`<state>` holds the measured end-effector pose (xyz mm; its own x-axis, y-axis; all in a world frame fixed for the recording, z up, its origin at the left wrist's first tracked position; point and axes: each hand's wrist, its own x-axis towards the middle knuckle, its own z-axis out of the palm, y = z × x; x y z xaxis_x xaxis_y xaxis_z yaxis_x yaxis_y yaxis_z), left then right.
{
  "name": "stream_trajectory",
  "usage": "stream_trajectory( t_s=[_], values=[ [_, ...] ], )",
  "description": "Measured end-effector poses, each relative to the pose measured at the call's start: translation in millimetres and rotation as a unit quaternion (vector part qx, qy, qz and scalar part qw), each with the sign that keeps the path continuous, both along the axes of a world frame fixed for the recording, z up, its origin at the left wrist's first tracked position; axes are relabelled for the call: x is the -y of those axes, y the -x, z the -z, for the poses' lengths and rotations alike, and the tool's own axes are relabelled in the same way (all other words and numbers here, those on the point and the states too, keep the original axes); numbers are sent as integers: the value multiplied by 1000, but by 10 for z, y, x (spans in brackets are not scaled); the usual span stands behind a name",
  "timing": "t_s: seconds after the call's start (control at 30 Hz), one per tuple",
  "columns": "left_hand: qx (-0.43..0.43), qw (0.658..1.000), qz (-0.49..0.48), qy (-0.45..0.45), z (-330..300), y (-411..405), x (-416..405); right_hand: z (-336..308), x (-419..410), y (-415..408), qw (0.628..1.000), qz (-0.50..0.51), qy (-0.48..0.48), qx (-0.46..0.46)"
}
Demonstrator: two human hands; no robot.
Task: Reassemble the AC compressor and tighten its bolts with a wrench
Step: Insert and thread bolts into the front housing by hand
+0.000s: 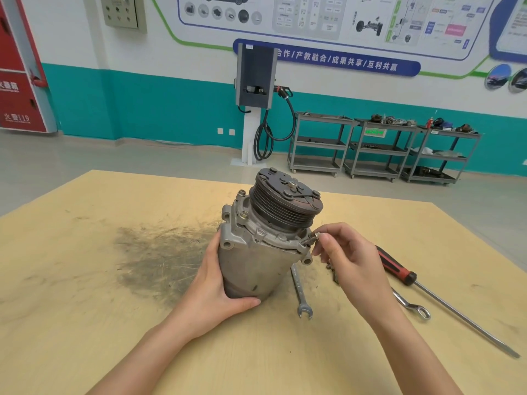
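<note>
The grey AC compressor (pixel 256 252) stands tilted on the wooden table (pixel 85 280), its black grooved pulley (pixel 288 195) at the top facing away. My left hand (pixel 216 283) grips the lower body of the compressor from the left, thumb across its front. My right hand (pixel 348 258) pinches a threaded bolt (pixel 310 240) whose tip sits in a hole at the right edge of the compressor's flange. A combination wrench (pixel 301 295) lies on the table just right of the compressor. A second wrench (pixel 410 305) lies further right, partly under my right forearm.
A long screwdriver with a red and black handle (pixel 396 270) lies at the right of the table. Small loose parts (pixel 332 269) sit beside my right hand. A dark greasy smear (pixel 159 252) marks the table left of the compressor. Grey shelf carts (pixel 379 146) stand by the far wall.
</note>
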<state>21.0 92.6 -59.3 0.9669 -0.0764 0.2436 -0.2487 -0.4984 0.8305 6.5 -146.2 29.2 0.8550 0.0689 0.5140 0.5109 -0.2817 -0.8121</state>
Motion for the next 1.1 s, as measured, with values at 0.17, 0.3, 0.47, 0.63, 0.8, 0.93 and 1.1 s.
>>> stream_trajectory(
  t_s=[0.17, 0.3, 0.47, 0.63, 0.8, 0.93, 1.1],
  values=[
    [1, 1000, 4, 6, -14, 3, 4, -30, 27, 3, 1000, -2, 5, 2],
    [-1, 1000, 5, 4, -22, 3, 1, -40, -15, 4, 1000, -4, 8, 3],
    [-2, 1000, 6, 4, -19, -1, 3, -45, -83, 2, 999, -27, -18, -7],
    [-1, 1000, 10, 4, -20, -6, 3, -23, -77, -16, 995, -47, -73, -43],
    [-1, 1000, 6, 1, -23, 1, 7, 6, -127, -15, 996, -32, -79, -37],
    [3, 1000, 12, 2, -30, 9, 1, 22, -152, -19, 995, -15, -89, -41],
    [6, 1000, 10, -1, -36, 12, 9, 6, -182, -40, 996, 9, -88, -35]
  ],
)
